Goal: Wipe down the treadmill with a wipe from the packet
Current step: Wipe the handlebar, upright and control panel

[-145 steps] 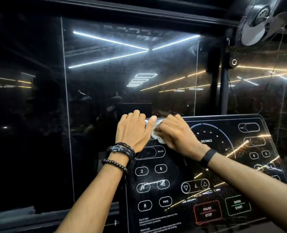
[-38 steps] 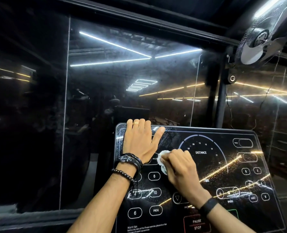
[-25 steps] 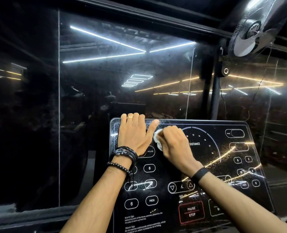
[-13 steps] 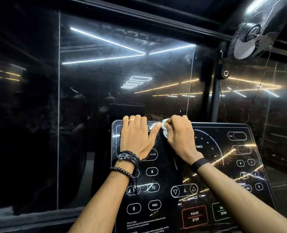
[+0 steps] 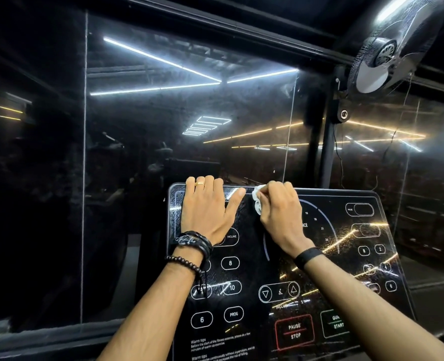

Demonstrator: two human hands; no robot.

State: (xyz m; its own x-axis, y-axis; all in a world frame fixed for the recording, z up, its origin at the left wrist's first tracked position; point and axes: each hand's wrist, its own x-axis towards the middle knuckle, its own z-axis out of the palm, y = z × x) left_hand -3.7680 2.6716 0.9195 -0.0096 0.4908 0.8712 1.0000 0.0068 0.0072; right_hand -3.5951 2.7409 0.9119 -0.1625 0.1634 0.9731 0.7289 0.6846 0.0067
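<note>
The treadmill's glossy black console panel (image 5: 351, 272) fills the lower right, printed with white buttons and a red PAUSE STOP key. My left hand (image 5: 206, 209) lies flat with straight fingers on the panel's top left corner, fingertips at its upper edge. My right hand (image 5: 280, 212) grips a small crumpled white wipe (image 5: 257, 203) and presses it against the panel near the top edge, just right of my left thumb. No wipe packet shows in the head view.
Dark reflective glass walls (image 5: 163, 152) stand right behind the console, mirroring ceiling light strips. A wall fan (image 5: 395, 45) hangs at the upper right on a black post (image 5: 328, 152). A dark ledge (image 5: 46, 337) runs along the lower left.
My right hand has carried the wipe from the panel's middle, near the INCLINE label, up to its top edge. My left hand has stayed flat on the top left corner.
</note>
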